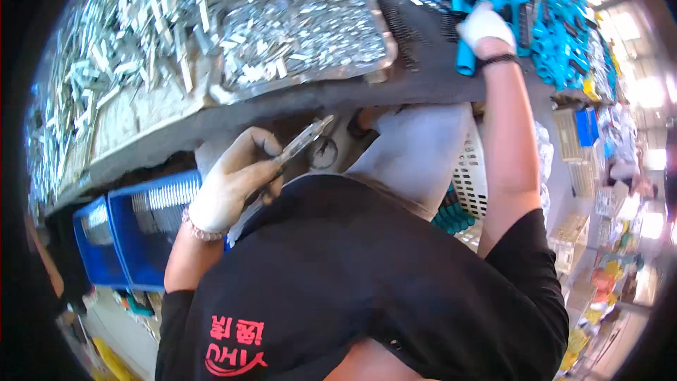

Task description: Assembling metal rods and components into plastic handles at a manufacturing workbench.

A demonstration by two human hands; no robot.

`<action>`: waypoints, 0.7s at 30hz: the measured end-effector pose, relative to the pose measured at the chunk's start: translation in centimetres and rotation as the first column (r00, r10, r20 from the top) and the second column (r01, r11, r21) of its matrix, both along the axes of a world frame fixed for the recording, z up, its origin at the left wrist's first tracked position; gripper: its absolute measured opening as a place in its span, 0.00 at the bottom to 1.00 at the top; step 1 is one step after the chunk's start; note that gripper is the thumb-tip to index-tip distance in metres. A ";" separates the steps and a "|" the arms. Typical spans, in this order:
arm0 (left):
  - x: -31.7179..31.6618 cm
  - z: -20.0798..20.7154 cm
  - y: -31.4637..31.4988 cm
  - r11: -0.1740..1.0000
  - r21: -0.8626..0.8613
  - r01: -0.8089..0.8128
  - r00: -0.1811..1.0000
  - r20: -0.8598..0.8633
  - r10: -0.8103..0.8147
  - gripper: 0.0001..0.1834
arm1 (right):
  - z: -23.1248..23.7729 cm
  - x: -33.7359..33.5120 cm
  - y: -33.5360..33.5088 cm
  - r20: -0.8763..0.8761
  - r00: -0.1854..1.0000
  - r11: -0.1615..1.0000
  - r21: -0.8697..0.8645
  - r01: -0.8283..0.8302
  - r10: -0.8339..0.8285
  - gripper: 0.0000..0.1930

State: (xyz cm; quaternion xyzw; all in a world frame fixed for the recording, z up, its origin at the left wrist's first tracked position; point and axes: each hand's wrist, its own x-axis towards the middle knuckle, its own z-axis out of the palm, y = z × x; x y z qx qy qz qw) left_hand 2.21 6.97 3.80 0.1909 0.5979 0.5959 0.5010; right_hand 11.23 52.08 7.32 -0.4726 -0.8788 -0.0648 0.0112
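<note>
Gloved left hand (229,187) grips a pair of metal pliers (300,144), fingers curled round the handles, below the edge of the grey workbench (423,81). Gloved right hand (485,27) reaches up onto that bench, closing on a blue plastic handle (465,56) beside the blue pile (536,0).

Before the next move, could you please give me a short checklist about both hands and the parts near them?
1. Left hand grips the metal pliers: ok.
2. Right hand rests on the blue sleeve: ok.
3. Right hand closed around the sleeve: cannot tell.
4. Both hands gloved: ok.
5. Pliers open or closed at the tip: cannot tell.
6. Tray holds metal pieces: ok.
</note>
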 end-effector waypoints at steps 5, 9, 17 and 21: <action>-1.3 0.0 -0.7 0.995 -0.088 -0.044 0.992 -0.121 0.034 0.07 | 3.5 5.0 -6.1 -0.563 0.790 0.961 0.022 -0.276 0.240 0.30; -2.1 -0.1 -1.8 0.989 -0.109 -0.101 0.991 -0.098 0.090 0.10 | 1.5 6.8 -10.6 -0.890 0.446 0.720 -0.248 -0.648 0.095 0.16; -2.5 -1.5 -3.7 0.996 -0.045 -0.074 0.994 0.080 0.078 0.10 | -4.0 5.6 -19.2 -0.810 0.543 0.222 -0.584 -0.781 -0.223 0.10; -2.2 -1.2 -3.1 0.998 -0.056 -0.001 0.996 0.085 0.006 0.10 | -5.2 4.9 -20.3 -0.737 0.595 0.052 -0.641 -0.766 -0.321 0.09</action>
